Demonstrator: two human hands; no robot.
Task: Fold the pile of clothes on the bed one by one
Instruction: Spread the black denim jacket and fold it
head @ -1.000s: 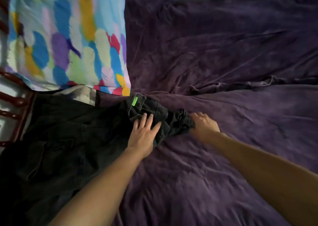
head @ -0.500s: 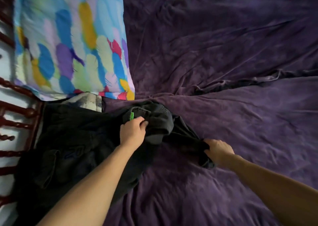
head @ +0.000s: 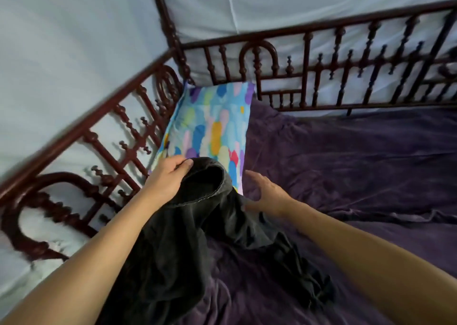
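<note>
A black garment (head: 197,238), thick like trousers, hangs lifted off the purple bedspread (head: 358,176). My left hand (head: 168,176) grips its upper hem, thumb over the edge, holding it up in front of the pillow. My right hand (head: 267,196) is beside the garment's right side with fingers spread; it touches the cloth at the palm without gripping it. The lower part of the garment trails down over the bed between my forearms. No other clothes of the pile show.
A pillow (head: 217,127) with bright blue, yellow and purple patches lies in the bed's corner. A dark red wooden railing (head: 321,67) runs along the back and left side. Pale netting (head: 74,52) hangs behind it.
My left hand has lifted the black garment up off the bed. My right hand has let go of its other end and opened. The view has tilted up toward the railing.
</note>
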